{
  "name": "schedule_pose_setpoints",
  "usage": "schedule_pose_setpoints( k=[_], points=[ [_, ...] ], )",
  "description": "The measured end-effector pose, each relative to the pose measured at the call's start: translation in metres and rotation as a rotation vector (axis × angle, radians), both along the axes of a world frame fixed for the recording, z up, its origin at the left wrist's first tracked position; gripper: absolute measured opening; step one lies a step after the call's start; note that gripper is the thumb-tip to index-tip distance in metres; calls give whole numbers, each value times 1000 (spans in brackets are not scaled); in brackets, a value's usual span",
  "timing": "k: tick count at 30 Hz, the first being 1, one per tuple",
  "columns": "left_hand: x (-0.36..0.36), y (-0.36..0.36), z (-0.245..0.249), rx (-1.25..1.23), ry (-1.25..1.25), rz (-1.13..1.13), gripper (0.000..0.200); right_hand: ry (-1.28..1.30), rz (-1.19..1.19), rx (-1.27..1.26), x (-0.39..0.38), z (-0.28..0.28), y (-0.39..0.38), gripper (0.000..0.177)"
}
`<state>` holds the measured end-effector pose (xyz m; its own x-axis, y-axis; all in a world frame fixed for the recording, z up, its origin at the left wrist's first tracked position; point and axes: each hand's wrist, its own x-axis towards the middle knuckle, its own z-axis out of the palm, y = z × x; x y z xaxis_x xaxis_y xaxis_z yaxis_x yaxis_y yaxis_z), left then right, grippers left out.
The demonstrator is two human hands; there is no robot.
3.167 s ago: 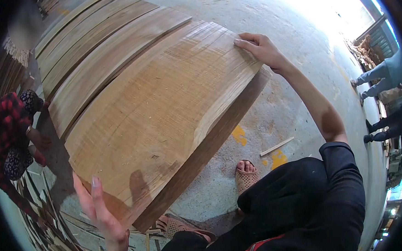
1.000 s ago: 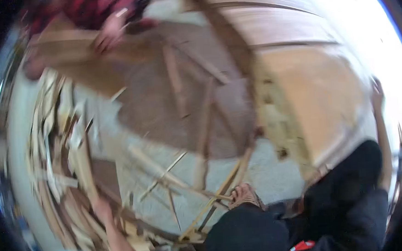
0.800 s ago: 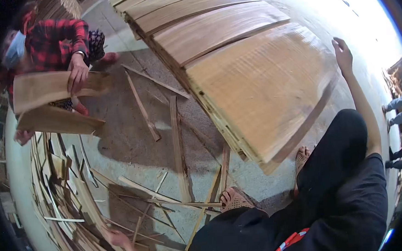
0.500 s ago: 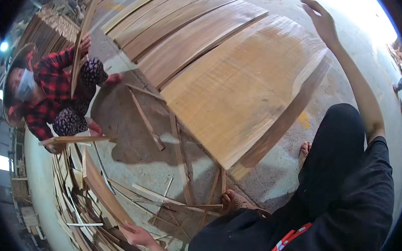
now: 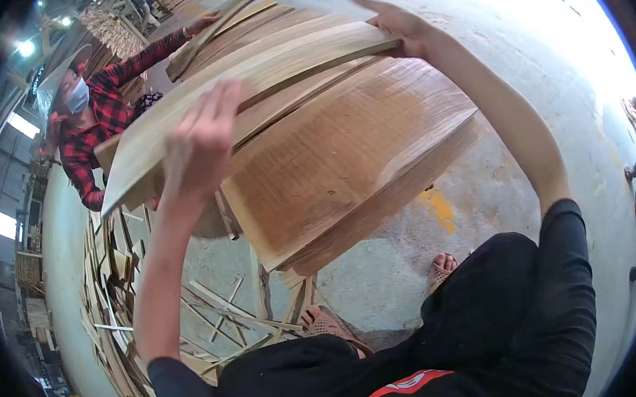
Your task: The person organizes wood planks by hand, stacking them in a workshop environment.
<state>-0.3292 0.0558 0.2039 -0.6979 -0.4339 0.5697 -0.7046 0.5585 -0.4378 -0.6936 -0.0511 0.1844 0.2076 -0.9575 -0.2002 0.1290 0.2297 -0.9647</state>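
Observation:
A long pale wooden board (image 5: 280, 59) lies slantwise over a row of planks, its near left end jutting toward the other person. My right hand (image 5: 406, 33) is at the board's far right end, with the thumb side stretched out above and the fingers at the edge. My left hand (image 5: 201, 136) is blurred by motion over the board's left half, its fingers pointing up across the face. Closest to me is a wide brown plank (image 5: 344, 153) with a bare, rough-edged side, resting on the stack.
At the left sits a person in a checked shirt (image 5: 105, 109), one hand on a wood strip (image 5: 220, 30) at the stack's back. Thin wood offcuts (image 5: 110, 313) are heaped at lower left, and loose sticks (image 5: 223, 313) lie by my sandalled foot (image 5: 329, 325).
My left hand has left the offcut it held low over the heap and risen to the pale board. My right hand has come down onto the board's end. The other person leans to the stack.

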Motion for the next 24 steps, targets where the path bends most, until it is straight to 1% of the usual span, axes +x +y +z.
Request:
schedule_pose_setpoints(
  k=[2,5,8,9,11,12,13,15,16,17,18,20,21,22,23,24],
  points=[
    [-39,-36,-6,-9,-26,-75,47,200,-143,-97,-27,-27,-45,54],
    [-77,-70,-33,23,-52,-35,46,256,-156,-126,-69,-46,-65,45],
    [-99,-90,-70,-3,28,-92,46,336,-220,-111,-92,-67,-92,40],
    [-103,-92,-80,18,28,-71,45,350,-201,-102,-95,-67,-97,41],
    [-108,-100,-98,46,85,-126,39,410,-205,-59,-100,-71,-103,43],
    [-109,-99,-96,57,103,-151,36,431,-206,-40,-102,-75,-111,45],
    [-106,-96,-95,217,169,-189,31,467,-221,-35,-102,-81,-117,41],
    [-99,-83,-90,536,309,-259,24,678,-200,-208,-105,-96,-126,38],
    [-93,-77,-86,536,397,-222,23,782,-189,-292,-105,-102,-128,37],
    [-82,-71,-83,544,481,-183,23,937,-198,-298,-104,-110,-131,41],
    [-68,-67,-84,561,560,-138,24,981,-247,-257,-98,-114,-128,44],
    [-13,-76,-86,413,564,-114,29,1071,-334,-170,-82,-110,-116,49],
    [13,-77,-92,430,777,-12,32,1380,-401,-358,-86,-114,-114,51],
    [39,-79,-99,432,987,95,34,1519,-456,-494,-96,-120,-117,51],
    [62,-87,-110,459,1085,177,37,1665,-531,-624,-107,-128,-121,51],
    [86,-97,-124,476,1188,257,39,1650,-599,-691,-114,-129,-126,50]
  ],
)
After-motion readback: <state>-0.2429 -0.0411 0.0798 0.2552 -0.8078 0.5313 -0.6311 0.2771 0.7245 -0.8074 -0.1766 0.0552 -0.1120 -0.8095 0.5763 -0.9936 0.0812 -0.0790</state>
